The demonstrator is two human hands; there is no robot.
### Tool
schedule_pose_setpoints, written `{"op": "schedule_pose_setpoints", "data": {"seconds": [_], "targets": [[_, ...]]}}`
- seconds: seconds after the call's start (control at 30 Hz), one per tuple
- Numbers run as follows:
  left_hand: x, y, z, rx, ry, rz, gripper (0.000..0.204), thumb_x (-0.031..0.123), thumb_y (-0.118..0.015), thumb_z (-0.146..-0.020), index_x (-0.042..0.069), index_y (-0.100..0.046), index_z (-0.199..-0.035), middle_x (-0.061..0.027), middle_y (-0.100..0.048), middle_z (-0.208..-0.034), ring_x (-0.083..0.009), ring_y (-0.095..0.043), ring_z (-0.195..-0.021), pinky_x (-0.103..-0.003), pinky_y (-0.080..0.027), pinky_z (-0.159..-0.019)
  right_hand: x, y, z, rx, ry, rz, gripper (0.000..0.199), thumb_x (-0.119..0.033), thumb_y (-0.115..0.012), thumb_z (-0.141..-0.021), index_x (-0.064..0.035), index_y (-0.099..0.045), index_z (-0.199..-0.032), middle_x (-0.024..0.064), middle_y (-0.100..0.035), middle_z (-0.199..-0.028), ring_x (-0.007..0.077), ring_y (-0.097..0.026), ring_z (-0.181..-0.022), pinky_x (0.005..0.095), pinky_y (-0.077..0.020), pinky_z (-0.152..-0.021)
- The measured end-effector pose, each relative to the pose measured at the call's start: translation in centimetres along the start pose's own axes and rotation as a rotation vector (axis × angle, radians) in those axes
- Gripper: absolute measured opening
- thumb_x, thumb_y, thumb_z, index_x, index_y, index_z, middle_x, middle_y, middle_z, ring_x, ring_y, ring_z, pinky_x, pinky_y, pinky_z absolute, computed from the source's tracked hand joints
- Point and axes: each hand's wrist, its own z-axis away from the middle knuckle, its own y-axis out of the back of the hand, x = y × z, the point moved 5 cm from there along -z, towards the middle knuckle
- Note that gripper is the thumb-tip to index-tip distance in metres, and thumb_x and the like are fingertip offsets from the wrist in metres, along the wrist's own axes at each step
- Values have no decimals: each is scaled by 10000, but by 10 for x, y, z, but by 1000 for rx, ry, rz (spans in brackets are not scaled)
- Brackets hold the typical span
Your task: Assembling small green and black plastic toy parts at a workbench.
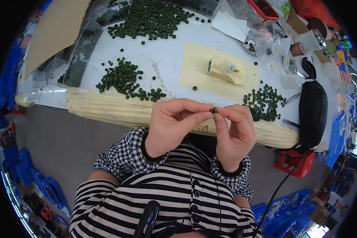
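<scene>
One left hand (168, 125) and one right hand (237, 133) clamp their grip on one green piece (214, 111), three loose heaps (121, 79) beyond.

Black-and-white checked oversleeves (121, 152) accompany a striped shirt (166, 190)

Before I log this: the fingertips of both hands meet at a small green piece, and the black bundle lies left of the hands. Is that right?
Not quite: the left hand and right hand do meet at the green piece, but the head view shows the black bundle right of them.
</scene>
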Motion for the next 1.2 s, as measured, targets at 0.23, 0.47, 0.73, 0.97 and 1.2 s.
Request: {"op": "schedule_pose_setpoints", "data": {"seconds": [0.23, 0.47, 0.73, 0.97, 1.2], "targets": [[2, 0, 0, 0, -32, 15, 180, -98, -660, -824, -35, -684, -991, -128, -694, -970, -151, -661, -894, -250, -536, -814, -7, -1, 3, -23, 40, 57, 210, 93, -709, -758, 24, -703, -956, 100, -634, -886, 170, -591, -781, 241, -468, -685], [29, 0, -6, -144, -325, -511, 210, -114, -652, -814, -25, -701, -998, -126, -698, -965, -155, -665, -869, -244, -523, -769, -8, 2, 1, -129, 37, 72, 246, 87, -689, -778, 22, -705, -1014, 92, -624, -895, 165, -581, -792, 235, -462, -697], [15, 4, -8, -63, -37, -191, 187, -60, -654, -837, -6, -707, -1008, -106, -706, -921, -128, -662, -857, -239, -530, -745, -9, 3, 3, -135, 16, 54, 256, 89, -682, -785, 18, -704, -1030, 92, -620, -900, 160, -578, -803, 230, -462, -708], [30, -1, -6, -175, -447, -677, 191, -102, -633, -838, -23, -695, -1001, -128, -701, -953, -151, -662, -887, -244, -528, -776, -7, 3, 4, -140, -15, 26, 251, 85, -685, -784, 19, -706, -1025, 91, -615, -902, 148, -578, -781, 225, -469, -679], [12, 10, -10, -166, -66, -271, 176, -43, -654, -850, -18, -698, -1019, -109, -709, -939, -117, -663, -866, -238, -545, -752, -17, 1, 7, -156, 43, 102, 272, 92, -679, -782, 5, -709, -1038, 85, -605, -891, 149, -576, -772, 236, -470, -651]]}}
